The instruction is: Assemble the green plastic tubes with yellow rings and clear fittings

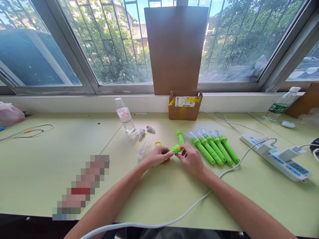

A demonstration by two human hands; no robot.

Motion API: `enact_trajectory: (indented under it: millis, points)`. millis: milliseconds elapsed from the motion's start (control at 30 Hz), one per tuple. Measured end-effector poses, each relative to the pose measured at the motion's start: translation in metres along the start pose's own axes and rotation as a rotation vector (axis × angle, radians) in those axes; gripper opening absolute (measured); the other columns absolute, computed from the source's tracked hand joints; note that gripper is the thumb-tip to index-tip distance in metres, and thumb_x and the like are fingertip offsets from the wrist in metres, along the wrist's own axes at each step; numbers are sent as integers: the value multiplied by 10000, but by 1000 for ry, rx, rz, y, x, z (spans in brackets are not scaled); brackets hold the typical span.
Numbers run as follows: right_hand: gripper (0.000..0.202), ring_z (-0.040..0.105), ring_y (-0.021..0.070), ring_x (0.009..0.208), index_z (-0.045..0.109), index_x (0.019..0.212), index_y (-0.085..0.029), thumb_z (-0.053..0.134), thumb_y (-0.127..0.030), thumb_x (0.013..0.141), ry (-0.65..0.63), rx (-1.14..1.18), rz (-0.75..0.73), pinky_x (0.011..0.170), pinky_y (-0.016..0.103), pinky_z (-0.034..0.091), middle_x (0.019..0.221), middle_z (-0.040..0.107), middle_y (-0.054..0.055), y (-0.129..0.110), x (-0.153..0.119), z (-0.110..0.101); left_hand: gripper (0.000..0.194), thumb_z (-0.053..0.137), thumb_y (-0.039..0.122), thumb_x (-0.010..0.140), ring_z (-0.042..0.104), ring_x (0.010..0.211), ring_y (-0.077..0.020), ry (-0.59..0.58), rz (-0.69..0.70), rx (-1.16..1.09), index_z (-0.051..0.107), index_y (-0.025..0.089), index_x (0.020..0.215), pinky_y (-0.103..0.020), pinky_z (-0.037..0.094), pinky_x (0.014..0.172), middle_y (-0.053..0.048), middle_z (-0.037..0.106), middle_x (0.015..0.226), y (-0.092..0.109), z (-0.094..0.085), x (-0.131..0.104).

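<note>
Between my hands is a green tube with a yellow ring [175, 149] near its upper end. My left hand [157, 156] is closed around its lower part, and the fingers of my right hand [191, 158] pinch at its ringed end. Just behind lies another green piece [179, 136]. Several green tubes with clear tips [211, 147] lie side by side right of my right hand. A loose yellow ring [158, 143] and clear plastic parts [144, 150] are near my left hand. Farther back are more clear pieces [137, 134] and a small one with a red spot [151, 129].
A water bottle [125, 116] stands at the back left of the parts. Behind them is an open cardboard box [184, 113]. A power strip [276, 157] lies at the right, and a white cable [189, 209] crosses the front under my right forearm. Another bottle [281, 104] leans at the back right.
</note>
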State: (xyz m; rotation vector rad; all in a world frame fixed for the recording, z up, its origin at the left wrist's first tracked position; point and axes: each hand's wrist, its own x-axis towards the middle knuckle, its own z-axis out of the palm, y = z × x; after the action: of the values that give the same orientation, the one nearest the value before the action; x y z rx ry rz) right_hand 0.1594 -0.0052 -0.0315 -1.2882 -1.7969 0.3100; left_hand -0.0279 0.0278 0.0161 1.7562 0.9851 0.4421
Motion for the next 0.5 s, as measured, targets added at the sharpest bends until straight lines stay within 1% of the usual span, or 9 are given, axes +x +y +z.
enact_trajectory:
  millis: [200, 333, 400, 500]
  points:
    - [96, 582, 132, 595, 551, 829, -190, 633, -229, 796, 0, 0, 6, 534, 241, 464, 788, 588, 16, -1, 0, 0, 387, 539, 512, 773, 467, 476, -79, 7, -3, 5, 488, 166, 608, -194, 313, 428, 2, 567, 565, 2, 0, -1]
    - [100, 576, 134, 596, 550, 812, -186, 643, -212, 786, 12, -4, 12, 539, 242, 454, 774, 583, 11, -2, 0, 0, 401, 528, 520, 783, 471, 481, -81, 27, 10, 31, 470, 166, 604, -194, 319, 433, 13, 544, 551, -1, 2, 0]
    - [95, 568, 131, 585, 547, 809, -185, 639, -199, 788, 23, -4, 9, 542, 245, 447, 772, 581, 8, -2, 0, -1, 382, 546, 517, 776, 465, 474, -80, 62, 43, 43, 477, 168, 637, -195, 327, 440, 36, 508, 532, -5, 3, 2]
    - [88, 548, 122, 554, 543, 812, -187, 629, -185, 790, 43, -11, -10, 555, 256, 440, 775, 581, 6, -3, 1, -2, 352, 659, 485, 695, 454, 459, -72, 133, 79, 27, 496, 180, 756, -190, 323, 429, 75, 463, 552, -13, 4, 5]
